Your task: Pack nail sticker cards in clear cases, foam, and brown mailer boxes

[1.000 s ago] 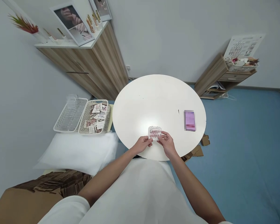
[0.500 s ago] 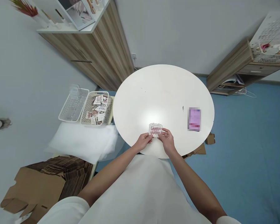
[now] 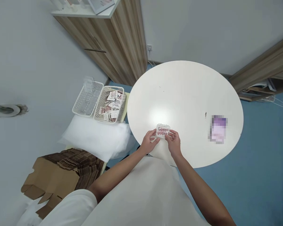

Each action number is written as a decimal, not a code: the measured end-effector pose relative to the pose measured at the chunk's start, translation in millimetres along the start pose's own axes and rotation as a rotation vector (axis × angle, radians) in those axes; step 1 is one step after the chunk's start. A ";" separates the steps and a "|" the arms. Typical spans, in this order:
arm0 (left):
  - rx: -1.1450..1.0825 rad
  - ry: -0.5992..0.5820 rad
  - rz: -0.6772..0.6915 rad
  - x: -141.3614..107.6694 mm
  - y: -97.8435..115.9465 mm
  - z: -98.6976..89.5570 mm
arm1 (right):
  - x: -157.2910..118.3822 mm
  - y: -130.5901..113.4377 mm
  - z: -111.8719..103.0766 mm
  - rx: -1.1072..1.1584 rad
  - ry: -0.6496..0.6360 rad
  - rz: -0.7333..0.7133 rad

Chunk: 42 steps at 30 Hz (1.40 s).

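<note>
A small clear plastic box (image 3: 163, 131) with rows of pink nail-like pieces inside is held just above the near part of the white oval table (image 3: 186, 91). My right hand (image 3: 174, 142) grips its right side, thumb on the near corner and fingers along the edge. At the box's left edge is my left hand (image 3: 149, 142), its thumb spread away from the fingers. Those fingertips are at or very near the edge; whether they touch it is hard to tell.
Left of the table stand a white basket (image 3: 96, 118) of printed cards and another basket (image 3: 77, 113) of clear plastic cases. Nearer lie translucent white sheets (image 3: 94, 133) and stacked flat cardboard boxes (image 3: 54, 177). A blurred purple item (image 3: 218, 128) rests at the table's right.
The view has shifted, so the table appears farther right. My left hand has loosened, its thumb moving off the box's near left corner. My right hand keeps its hold.
</note>
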<state>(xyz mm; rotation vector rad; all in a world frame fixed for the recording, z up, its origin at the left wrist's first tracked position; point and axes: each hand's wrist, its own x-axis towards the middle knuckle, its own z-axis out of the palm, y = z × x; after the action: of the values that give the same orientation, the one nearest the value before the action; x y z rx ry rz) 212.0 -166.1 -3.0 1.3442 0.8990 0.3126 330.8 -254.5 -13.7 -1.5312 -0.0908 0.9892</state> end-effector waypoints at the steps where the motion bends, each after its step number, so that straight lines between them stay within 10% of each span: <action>1: 0.005 0.016 -0.009 2.3 -2.2 -8.0 | 2.1 1.2 9.5 -0.022 -0.003 -0.001; 18: 0.114 0.193 -0.083 114.5 -23.4 -162.0 | 106.6 12.7 182.5 -0.466 -0.033 -0.077; 28: 0.237 0.139 0.043 160.6 -18.6 -176.6 | 145.7 2.3 211.6 -0.595 -0.012 -0.178; 42: 0.337 0.119 0.102 164.6 -26.3 -175.9 | 146.9 5.2 214.4 -0.701 -0.011 -0.181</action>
<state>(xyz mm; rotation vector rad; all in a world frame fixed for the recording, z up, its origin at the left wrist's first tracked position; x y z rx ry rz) 184.8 61.1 -82.9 1.7003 1.0157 0.3316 288.4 -4.2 -69.8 -2.1029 -0.6272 0.8597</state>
